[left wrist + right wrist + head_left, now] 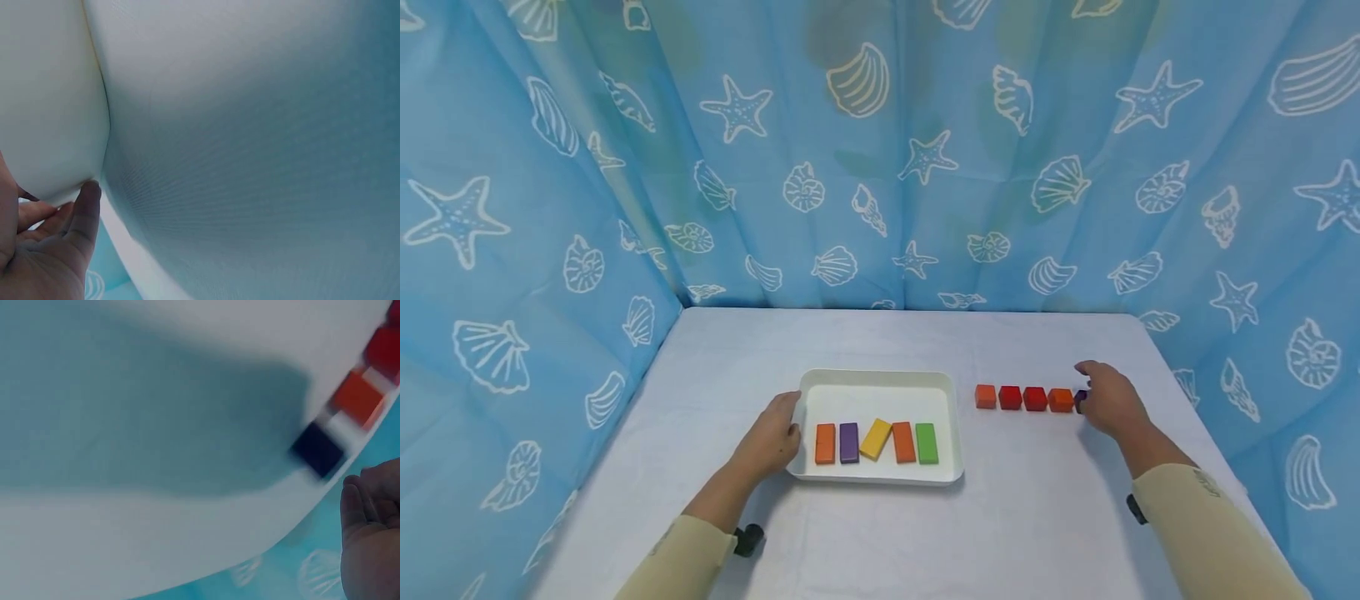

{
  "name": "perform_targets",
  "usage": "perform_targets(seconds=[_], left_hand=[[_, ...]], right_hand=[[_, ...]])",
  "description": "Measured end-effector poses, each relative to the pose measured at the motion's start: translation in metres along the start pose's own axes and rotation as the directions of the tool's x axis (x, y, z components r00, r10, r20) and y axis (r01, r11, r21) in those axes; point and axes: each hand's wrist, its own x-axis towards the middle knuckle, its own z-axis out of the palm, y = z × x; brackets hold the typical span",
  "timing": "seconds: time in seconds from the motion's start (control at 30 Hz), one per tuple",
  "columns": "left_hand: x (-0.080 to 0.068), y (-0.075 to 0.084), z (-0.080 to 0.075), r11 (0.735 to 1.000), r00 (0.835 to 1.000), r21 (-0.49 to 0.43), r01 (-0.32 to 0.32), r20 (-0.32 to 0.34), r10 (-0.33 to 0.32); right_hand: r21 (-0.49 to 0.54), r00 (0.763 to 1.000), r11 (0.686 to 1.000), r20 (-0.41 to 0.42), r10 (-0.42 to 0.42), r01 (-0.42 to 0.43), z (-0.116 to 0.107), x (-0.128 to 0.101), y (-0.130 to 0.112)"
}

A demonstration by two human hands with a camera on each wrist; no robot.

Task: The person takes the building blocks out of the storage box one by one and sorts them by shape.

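A white tray (880, 377) sits at mid-table holding a row of flat blocks: orange (825, 443), purple (848, 442), a tilted yellow one (876, 438), orange (903, 442) and green (927, 442). My left hand (782, 429) rests with relaxed fingers against the tray's left rim; in the left wrist view the thumb (84, 209) touches a white wall. To the right a line of cubes runs orange (986, 396), red (1010, 397), red (1035, 398), orange (1061, 400), then a dark purple cube (317, 450). My right hand (1101, 398) hovers at that cube, not gripping it.
The table (1037, 517) is covered in pale cloth. A blue curtain with shell and starfish print (880, 167) closes in the back and both sides. The table's right edge runs close behind the right hand.
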Motion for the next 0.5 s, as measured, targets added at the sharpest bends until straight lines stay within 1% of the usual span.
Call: perform_targets(seconds=[0.07, 0.23, 0.4, 0.5], left_hand=[[0.000, 0.000, 0.000, 1.000, 1.000, 0.002, -0.001, -0.001, 0.001], [-0.001, 0.000, -0.001, 1.000, 1.000, 0.006, -0.007, -0.003, 0.007], [0.001, 0.000, 0.000, 1.000, 1.000, 0.003, -0.005, -0.001, 0.005], [0.001, 0.000, 0.001, 1.000, 1.000, -0.005, -0.003, -0.004, 0.003]], right_hand=[[0.027, 0.999, 0.999, 0.017, -0.029, 0.029, 0.005, 0.000, -0.023], [0.073, 0.988, 0.989, 0.076, -0.137, 0.132, 0.030, 0.002, -0.090], [0.093, 0.966, 0.970, 0.109, -0.234, 0.224, 0.060, -0.003, -0.157], [0.095, 0.948, 0.958, 0.149, -0.282, 0.270, 0.077, -0.010, -0.193]])
